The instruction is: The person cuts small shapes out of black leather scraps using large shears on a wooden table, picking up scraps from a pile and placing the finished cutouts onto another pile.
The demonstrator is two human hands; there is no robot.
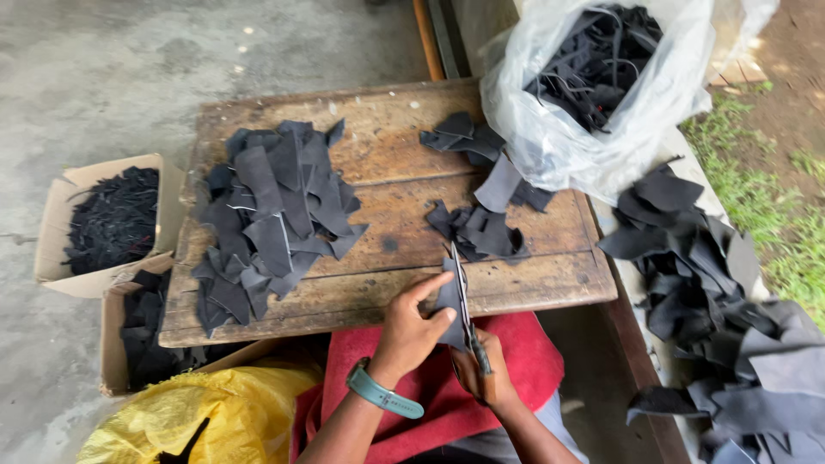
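My left hand (411, 331), with a teal watch on its wrist, pinches a small grey leather piece (448, 298) over the near edge of the wooden table (387, 185). My right hand (484, 369) grips a pair of scissors (462, 296) whose blades point up and away along the piece's right edge. A large heap of dark leather pieces (271, 215) lies on the table's left half. Smaller scraps (483, 230) lie at its middle right.
A clear plastic bag (593, 94) of dark strips stands at the table's far right corner. More grey pieces (713, 292) pile up on the right. Two cardboard boxes (107, 223) of black offcuts sit left. A yellow bag (206, 417) and red cloth (430, 395) lie near me.
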